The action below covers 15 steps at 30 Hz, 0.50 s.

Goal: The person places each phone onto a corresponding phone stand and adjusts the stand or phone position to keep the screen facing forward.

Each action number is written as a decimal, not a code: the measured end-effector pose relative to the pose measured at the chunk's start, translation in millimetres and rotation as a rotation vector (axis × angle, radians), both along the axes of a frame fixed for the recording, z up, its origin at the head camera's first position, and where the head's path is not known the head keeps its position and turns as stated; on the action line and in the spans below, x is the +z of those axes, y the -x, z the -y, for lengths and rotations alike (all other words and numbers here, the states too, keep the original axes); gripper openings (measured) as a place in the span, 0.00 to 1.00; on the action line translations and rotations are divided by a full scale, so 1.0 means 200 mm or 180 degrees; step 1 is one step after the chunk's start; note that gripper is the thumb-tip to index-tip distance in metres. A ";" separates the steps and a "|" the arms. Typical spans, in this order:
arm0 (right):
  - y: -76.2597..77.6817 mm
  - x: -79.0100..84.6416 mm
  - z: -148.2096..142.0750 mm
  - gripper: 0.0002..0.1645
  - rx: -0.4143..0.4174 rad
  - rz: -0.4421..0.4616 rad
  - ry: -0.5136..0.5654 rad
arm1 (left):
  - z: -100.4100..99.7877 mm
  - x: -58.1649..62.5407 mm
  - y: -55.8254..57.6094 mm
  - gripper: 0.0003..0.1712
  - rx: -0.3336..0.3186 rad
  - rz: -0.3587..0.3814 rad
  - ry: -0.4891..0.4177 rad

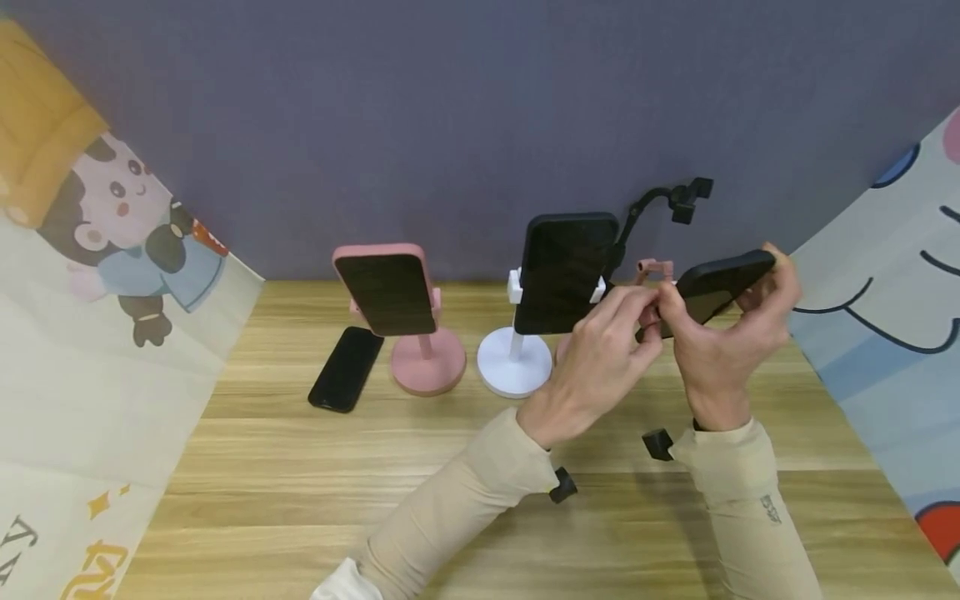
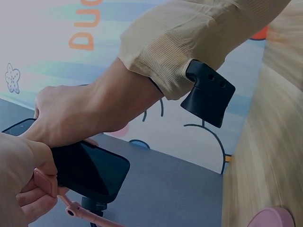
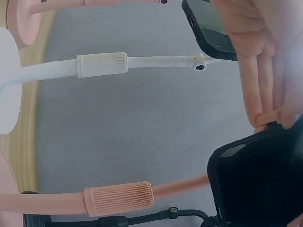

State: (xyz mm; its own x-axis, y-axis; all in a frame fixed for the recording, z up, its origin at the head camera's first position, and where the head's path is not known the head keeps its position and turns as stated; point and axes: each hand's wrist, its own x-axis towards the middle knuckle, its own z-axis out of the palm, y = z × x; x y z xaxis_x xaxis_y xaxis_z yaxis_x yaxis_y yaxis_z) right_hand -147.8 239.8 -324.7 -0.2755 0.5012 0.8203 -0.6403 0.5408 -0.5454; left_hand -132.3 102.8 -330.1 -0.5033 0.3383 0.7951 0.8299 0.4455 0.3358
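Observation:
My right hand (image 1: 731, 350) grips a black phone (image 1: 720, 287), which is tilted in front of a pink phone stand (image 3: 118, 198). At the phone's left edge, my left hand (image 1: 600, 358) pinches the stand's pink clamp jaw (image 2: 45, 182) between thumb and fingers. The two hands meet there, thumbs close together. In the right wrist view the left fingers (image 3: 265, 85) reach down to the phone's edge, and the stand's pole runs behind the phone. The pink base is mostly hidden by the left hand in the head view.
Left of the hands, a white stand (image 1: 514, 367) carries a black phone (image 1: 566, 275), and a pink stand (image 1: 427, 367) carries a pink-edged phone (image 1: 386, 292). Another black phone (image 1: 347, 369) lies flat on the wooden table (image 1: 300, 492). A black bendable holder (image 1: 678, 202) rises behind, before a grey partition.

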 end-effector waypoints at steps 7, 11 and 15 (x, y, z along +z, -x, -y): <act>-0.01 -0.01 0.00 0.56 0.0056 0.0027 -0.0020 | -0.01 -0.01 0.00 0.16 0.0016 0.0005 -0.0066; -0.01 0.00 0.00 0.56 0.0037 0.0023 -0.0053 | -0.01 -0.02 0.00 0.15 0.0011 0.0021 -0.0087; -0.01 0.03 0.01 0.55 -0.0022 0.0015 -0.0089 | -0.01 -0.02 0.00 0.16 -0.0005 0.0051 -0.0095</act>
State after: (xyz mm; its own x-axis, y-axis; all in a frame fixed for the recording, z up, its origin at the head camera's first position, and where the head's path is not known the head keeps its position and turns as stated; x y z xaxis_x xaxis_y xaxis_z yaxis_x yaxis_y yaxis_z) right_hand -145.1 237.1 -319.5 -0.2759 0.4800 0.8328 -0.6339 0.5604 -0.5330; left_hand -132.4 105.5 -333.5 -0.5155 0.3155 0.7967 0.8251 0.4337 0.3621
